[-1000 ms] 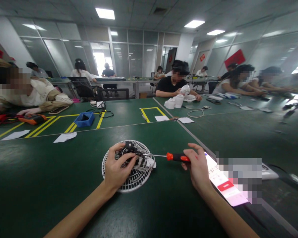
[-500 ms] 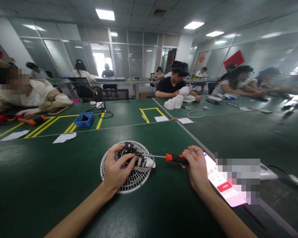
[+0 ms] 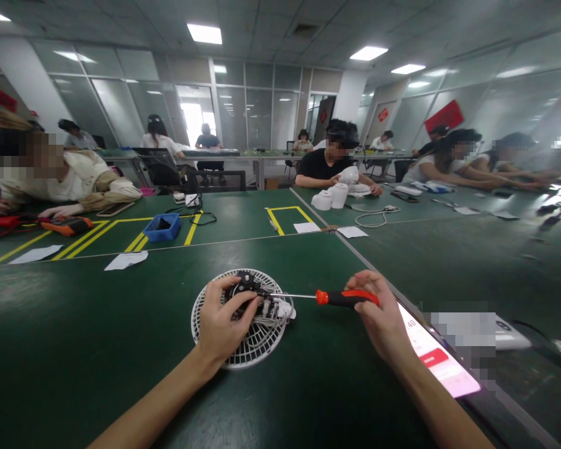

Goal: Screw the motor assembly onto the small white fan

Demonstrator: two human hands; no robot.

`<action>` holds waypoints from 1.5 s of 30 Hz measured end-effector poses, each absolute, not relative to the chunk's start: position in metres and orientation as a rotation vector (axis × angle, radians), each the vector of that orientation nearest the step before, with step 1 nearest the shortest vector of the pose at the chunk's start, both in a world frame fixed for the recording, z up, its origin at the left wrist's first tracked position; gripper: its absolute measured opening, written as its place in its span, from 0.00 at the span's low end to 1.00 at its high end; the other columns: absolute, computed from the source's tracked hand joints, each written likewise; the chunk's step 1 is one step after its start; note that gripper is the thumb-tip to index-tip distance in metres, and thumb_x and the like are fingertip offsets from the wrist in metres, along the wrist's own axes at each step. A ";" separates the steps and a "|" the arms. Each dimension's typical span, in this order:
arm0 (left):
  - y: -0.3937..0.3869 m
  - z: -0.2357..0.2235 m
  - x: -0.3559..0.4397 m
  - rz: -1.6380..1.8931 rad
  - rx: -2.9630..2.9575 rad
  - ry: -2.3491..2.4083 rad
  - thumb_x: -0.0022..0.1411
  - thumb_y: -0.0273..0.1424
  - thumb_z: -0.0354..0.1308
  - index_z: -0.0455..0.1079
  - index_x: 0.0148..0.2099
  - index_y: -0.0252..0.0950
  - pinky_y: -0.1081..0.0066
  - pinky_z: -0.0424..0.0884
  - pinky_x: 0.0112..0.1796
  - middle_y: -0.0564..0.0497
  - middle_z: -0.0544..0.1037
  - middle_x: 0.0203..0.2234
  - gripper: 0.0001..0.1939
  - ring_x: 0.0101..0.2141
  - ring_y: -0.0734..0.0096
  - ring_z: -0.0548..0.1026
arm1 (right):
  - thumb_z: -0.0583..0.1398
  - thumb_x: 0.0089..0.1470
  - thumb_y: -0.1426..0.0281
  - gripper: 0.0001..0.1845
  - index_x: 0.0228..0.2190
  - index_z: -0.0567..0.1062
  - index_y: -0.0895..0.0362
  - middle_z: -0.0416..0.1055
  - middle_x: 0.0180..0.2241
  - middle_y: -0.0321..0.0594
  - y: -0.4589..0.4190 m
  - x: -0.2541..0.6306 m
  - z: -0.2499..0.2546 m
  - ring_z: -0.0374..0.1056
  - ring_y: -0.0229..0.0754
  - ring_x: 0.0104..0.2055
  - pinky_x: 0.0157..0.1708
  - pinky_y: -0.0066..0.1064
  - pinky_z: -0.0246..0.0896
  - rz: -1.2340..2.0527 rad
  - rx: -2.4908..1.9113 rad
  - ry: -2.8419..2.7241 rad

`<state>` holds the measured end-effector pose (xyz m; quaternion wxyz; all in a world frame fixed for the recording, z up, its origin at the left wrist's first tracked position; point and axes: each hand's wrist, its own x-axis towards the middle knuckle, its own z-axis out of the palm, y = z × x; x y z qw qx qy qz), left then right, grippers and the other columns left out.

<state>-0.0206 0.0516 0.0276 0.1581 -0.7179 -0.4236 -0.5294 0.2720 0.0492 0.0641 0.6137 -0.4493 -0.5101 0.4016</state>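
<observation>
By the table's right edge, a phone with a lit screen [image 3: 449, 374] lies beside the right hand [image 3: 386, 315], in whose fingers the handle of a red-and-black screwdriver [image 3: 346, 299] is gripped. The screwdriver's metal shaft is pointed at a black mechanism [image 3: 245, 280], which is pinched by the left hand [image 3: 222, 324] over a round white plastic grille [image 3: 194, 321] on the green table [image 3: 121, 337]. A fastener seems to be being worked; steady support and an aligned shaft are called for. Past the table's far edge, a blue plastic tray [image 3: 163, 236] is seen.
</observation>
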 end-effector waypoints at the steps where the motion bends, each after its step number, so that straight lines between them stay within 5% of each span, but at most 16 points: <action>1: 0.051 0.028 -0.020 -1.515 -2.050 -1.212 0.60 0.28 0.68 0.78 0.40 0.40 0.56 0.77 0.46 0.45 0.73 0.47 0.06 0.47 0.60 0.74 | 0.61 0.38 0.72 0.24 0.42 0.68 0.50 0.70 0.37 0.36 0.049 0.272 0.065 0.68 0.44 0.40 0.38 0.33 0.66 0.909 -1.064 -1.179; 5: 0.051 0.028 -0.019 -1.515 -2.040 -1.200 0.60 0.27 0.68 0.78 0.40 0.39 0.57 0.77 0.46 0.45 0.73 0.47 0.06 0.46 0.60 0.74 | 0.64 0.47 0.66 0.24 0.46 0.66 0.50 0.71 0.33 0.33 0.050 0.270 0.059 0.67 0.41 0.29 0.25 0.30 0.64 0.896 -1.152 -1.135; 10: 0.051 0.027 -0.019 -1.499 -2.041 -1.210 0.61 0.27 0.67 0.79 0.41 0.38 0.58 0.76 0.46 0.45 0.73 0.48 0.06 0.46 0.60 0.73 | 0.65 0.50 0.55 0.20 0.39 0.70 0.54 0.67 0.23 0.30 0.053 0.267 0.051 0.62 0.37 0.18 0.16 0.27 0.54 0.886 -1.299 -1.127; 19: 0.051 0.028 -0.018 -1.482 -2.041 -1.197 0.60 0.27 0.68 0.79 0.43 0.38 0.58 0.75 0.46 0.44 0.73 0.48 0.08 0.46 0.60 0.73 | 0.63 0.38 0.69 0.23 0.41 0.73 0.52 0.73 0.38 0.38 0.049 0.267 0.057 0.69 0.44 0.40 0.32 0.29 0.69 0.981 -1.100 -0.983; 29: 0.050 0.028 -0.019 -1.483 -2.031 -1.193 0.60 0.29 0.68 0.78 0.43 0.39 0.58 0.76 0.45 0.45 0.73 0.48 0.07 0.46 0.60 0.73 | 0.66 0.50 0.55 0.26 0.46 0.65 0.51 0.71 0.27 0.31 0.050 0.263 0.048 0.62 0.37 0.17 0.15 0.27 0.52 0.939 -1.243 -1.064; 33: 0.050 0.027 -0.019 -1.483 -2.036 -1.206 0.60 0.29 0.68 0.78 0.42 0.39 0.57 0.75 0.45 0.45 0.72 0.48 0.07 0.47 0.59 0.73 | 0.65 0.46 0.61 0.25 0.46 0.68 0.52 0.75 0.37 0.39 0.049 0.266 0.048 0.73 0.47 0.33 0.28 0.35 0.69 0.938 -1.203 -1.055; 37: 0.050 0.027 -0.019 -1.464 -2.029 -1.203 0.60 0.29 0.68 0.78 0.42 0.38 0.57 0.75 0.46 0.44 0.72 0.47 0.07 0.47 0.59 0.73 | 0.63 0.43 0.68 0.26 0.47 0.70 0.52 0.74 0.41 0.41 0.050 0.268 0.044 0.72 0.50 0.44 0.39 0.38 0.70 0.860 -1.166 -1.067; 45: 0.049 0.026 -0.020 -1.436 -2.021 -1.203 0.60 0.28 0.68 0.77 0.42 0.37 0.57 0.74 0.46 0.44 0.72 0.47 0.07 0.47 0.59 0.73 | 0.67 0.52 0.56 0.26 0.48 0.65 0.51 0.73 0.27 0.31 0.049 0.262 0.043 0.65 0.38 0.19 0.16 0.26 0.57 0.922 -1.227 -1.072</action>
